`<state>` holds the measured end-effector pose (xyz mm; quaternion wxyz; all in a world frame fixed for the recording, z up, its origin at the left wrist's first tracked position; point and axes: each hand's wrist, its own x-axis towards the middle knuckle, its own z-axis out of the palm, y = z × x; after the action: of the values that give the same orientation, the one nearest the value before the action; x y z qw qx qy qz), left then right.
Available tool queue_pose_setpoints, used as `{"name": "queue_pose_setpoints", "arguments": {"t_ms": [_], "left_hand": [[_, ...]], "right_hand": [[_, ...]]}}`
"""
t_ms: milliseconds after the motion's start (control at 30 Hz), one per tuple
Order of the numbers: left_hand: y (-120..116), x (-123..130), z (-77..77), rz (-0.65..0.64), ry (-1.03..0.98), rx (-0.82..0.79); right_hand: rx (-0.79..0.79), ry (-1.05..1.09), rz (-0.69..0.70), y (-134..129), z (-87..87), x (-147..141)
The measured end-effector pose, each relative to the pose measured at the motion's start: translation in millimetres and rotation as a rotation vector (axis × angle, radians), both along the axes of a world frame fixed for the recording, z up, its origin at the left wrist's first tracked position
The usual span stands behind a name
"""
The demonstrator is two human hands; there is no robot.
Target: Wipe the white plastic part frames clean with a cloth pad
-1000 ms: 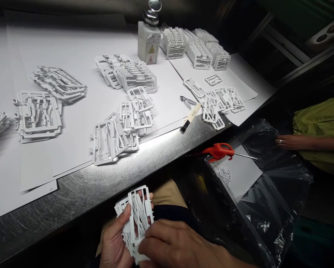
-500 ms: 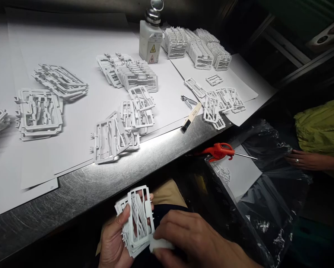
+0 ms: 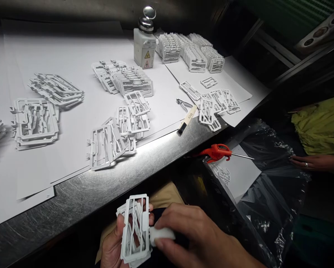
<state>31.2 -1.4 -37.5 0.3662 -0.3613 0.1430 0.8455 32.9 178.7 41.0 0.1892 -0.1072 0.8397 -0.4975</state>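
Note:
My left hand [image 3: 113,243] is closed round a small stack of white plastic frames [image 3: 135,227], its thumb along the left side and fingertips showing at the right. My right hand [image 3: 196,234] pinches a white pad [image 3: 161,235] between thumb and fingers, with the pad against the lower right edge of the top frame. Loose piles of similar frames [image 3: 104,147] lie on white paper on the metal table, near its front edge. Another pile [image 3: 37,121] is at the left.
A pump bottle [image 3: 144,48] stands behind, beside upright rows of frames [image 3: 193,56]. Nippers [image 3: 184,103] and a tag marked A048 [image 3: 187,119] lie near the edge. A red air gun [image 3: 218,152] hangs by black plastic sheeting [image 3: 270,186]. Another person's hand [image 3: 313,162] is at the right.
The stack in my left hand has turned a little more upright. The pad has moved slightly up along the frame's edge. The table scene has shifted slightly left and down in view.

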Motion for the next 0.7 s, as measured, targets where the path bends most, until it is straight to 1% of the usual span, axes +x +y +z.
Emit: {"name": "queue_pose_setpoints", "arguments": {"t_ms": [133,233,300,333,400,467,500,567,633,700], "left_hand": [[2.6,0.2,4.1,-0.003,0.005,-0.047],[1.9,2.3,3.0,-0.062,0.014,-0.054],[0.7,3.9,1.6,-0.100,0.001,-0.095],[0.2,4.4,1.2,-0.113,-0.014,-0.132],[-0.2,4.5,1.5,-0.129,-0.034,-0.199],[0.3,3.1,3.0,-0.114,-0.026,-0.208],[0.8,2.0,3.7,-0.098,-0.015,-0.193],[1.3,0.0,3.6,-0.061,0.004,-0.163],[0.3,-0.6,0.0,-0.042,0.027,-0.163],[-2.6,0.9,-6.9,-0.054,0.048,-0.147]], "right_hand": [[-0.069,0.100,-0.140,1.0,-5.9,-8.4],[-0.058,0.169,-0.262,-6.7,-15.2,-17.6],[-0.078,0.186,-0.310,-14.2,-21.3,-24.5],[-0.091,0.190,-0.309,-17.4,-24.0,-27.6],[-0.090,0.197,-0.260,-20.5,-28.3,-31.9],[-0.035,0.196,-0.224,-17.1,-30.7,-32.5],[-0.002,0.191,-0.234,-13.2,-31.0,-31.3],[0.043,0.182,-0.301,-3.8,-29.8,-27.0],[0.049,0.177,-0.351,3.1,-27.2,-21.5],[0.028,0.173,-0.338,4.0,-24.7,-16.4]]}}
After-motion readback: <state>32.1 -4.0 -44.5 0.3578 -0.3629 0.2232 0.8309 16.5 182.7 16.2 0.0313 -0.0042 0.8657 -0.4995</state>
